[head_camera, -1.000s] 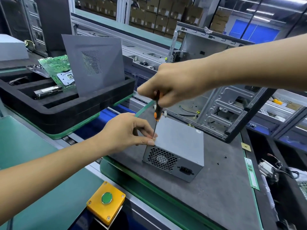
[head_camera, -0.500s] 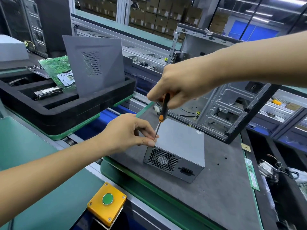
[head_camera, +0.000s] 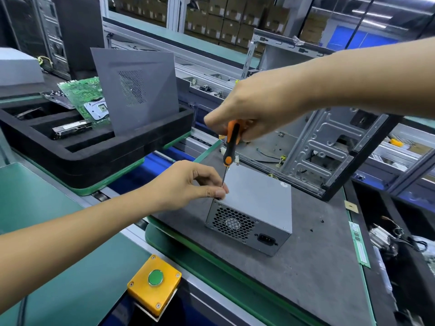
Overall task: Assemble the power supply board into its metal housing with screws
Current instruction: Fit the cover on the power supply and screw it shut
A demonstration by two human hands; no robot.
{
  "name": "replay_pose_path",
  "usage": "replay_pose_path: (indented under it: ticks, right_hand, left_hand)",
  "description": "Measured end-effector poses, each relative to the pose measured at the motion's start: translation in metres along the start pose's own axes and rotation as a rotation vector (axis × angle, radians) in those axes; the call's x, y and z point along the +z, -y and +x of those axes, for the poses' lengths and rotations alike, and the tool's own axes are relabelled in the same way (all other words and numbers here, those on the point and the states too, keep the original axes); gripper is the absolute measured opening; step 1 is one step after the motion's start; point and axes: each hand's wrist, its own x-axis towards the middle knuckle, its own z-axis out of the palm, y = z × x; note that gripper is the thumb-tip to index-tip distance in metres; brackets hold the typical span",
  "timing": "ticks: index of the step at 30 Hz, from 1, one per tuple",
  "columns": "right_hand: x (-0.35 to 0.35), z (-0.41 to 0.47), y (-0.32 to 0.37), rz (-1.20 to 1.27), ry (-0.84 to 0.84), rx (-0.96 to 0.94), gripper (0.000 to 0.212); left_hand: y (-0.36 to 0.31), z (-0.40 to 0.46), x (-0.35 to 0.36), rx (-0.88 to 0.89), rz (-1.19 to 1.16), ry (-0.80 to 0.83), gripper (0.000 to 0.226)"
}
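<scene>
A grey metal power supply housing (head_camera: 256,198) with a fan grille and power socket on its near face sits on the dark mat (head_camera: 317,255). My right hand (head_camera: 254,111) grips the orange and black handle of a screwdriver (head_camera: 231,143), held upright with its thin shaft pointing down at the housing's near left top corner. My left hand (head_camera: 186,184) pinches a small dark screw (head_camera: 218,198) at that corner, thumb and fingertips against the shaft's tip. The board inside the housing is hidden.
An open computer chassis (head_camera: 329,147) lies behind the housing. A black foam tray (head_camera: 94,147) at left holds a green circuit board (head_camera: 82,95), a drive and a grey side panel (head_camera: 136,90). A yellow button box (head_camera: 154,280) sits near the front. Loose screws (head_camera: 316,225) dot the mat.
My right hand has shifted a little right and up with the screwdriver, which now stands more upright over the corner. My left hand stays pinched at the same corner.
</scene>
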Motion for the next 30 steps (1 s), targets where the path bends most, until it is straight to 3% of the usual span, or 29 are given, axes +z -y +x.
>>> replay_pose_path:
  ticks: [4,10,14,16,18,23,26,30]
  right_hand:
    - [0.006,0.000,0.002,-0.001,-0.025,0.004,0.013]
    - [0.010,-0.005,0.001,-0.119,0.038,0.128,0.023]
    - [0.003,-0.005,0.000,-0.025,0.022,0.066,0.029]
    - [0.003,-0.001,0.000,-0.073,-0.025,-0.028,0.020]
    - [0.005,0.001,-0.001,-0.069,-0.066,-0.054,0.014]
    - [0.011,0.003,-0.003,-0.195,-0.029,0.100,0.033]
    - [0.011,0.001,-0.003,-0.229,-0.009,0.085,0.037]
    - [0.008,-0.005,-0.002,-0.067,-0.011,0.019,0.031]
  left_hand:
    - [-0.003,0.000,-0.002,0.022,-0.033,0.022,0.013]
    - [-0.002,0.004,0.003,0.073,-0.023,-0.073,0.009]
    - [0.002,0.003,0.001,0.085,0.013,-0.064,0.013]
    - [0.001,0.003,0.001,0.071,0.020,-0.047,0.011]
    - [-0.002,0.004,0.000,0.080,-0.018,-0.007,0.016]
    - [-0.017,0.017,0.001,0.053,-0.253,-0.080,0.037]
    - [-0.018,0.022,0.011,0.022,-0.356,-0.111,0.021]
    - [-0.018,0.020,0.007,-0.021,-0.387,-0.051,0.029]
